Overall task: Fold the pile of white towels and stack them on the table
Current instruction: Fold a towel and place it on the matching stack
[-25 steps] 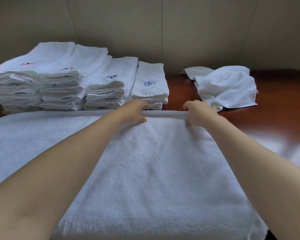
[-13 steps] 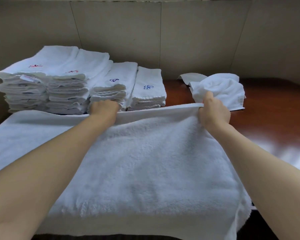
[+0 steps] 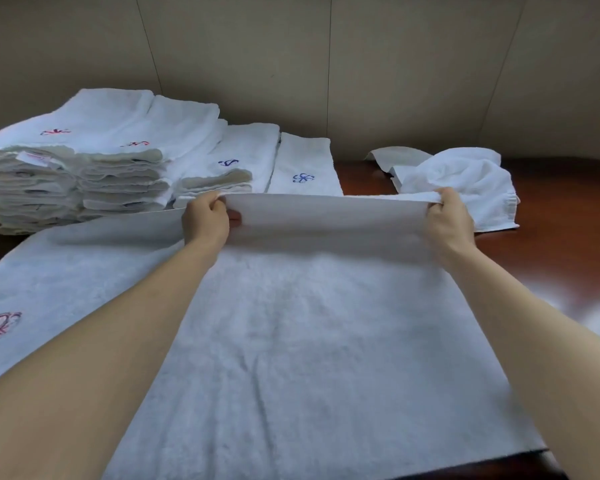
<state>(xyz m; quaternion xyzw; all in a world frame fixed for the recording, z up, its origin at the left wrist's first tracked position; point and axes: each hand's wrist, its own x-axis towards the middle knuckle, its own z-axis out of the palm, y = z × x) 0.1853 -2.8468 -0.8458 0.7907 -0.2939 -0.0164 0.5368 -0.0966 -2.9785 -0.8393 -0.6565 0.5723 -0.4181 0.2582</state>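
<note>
We pinch the towel's [image 3: 326, 341] far edge, left hand [image 3: 205, 221] and right hand [image 3: 449, 225] fingers curled round it, lifted to fold toward us. Rest lies on the counter [image 3: 568, 271]; folded stacks [image 3: 118, 168] far left.

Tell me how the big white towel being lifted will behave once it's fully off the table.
Likely floppy: the big towel sags between the left hand and right hand gripping its far edge. Probably heavy for cloth, given its thick pile. Unlikely to slip; the terry looks grippy.
</note>
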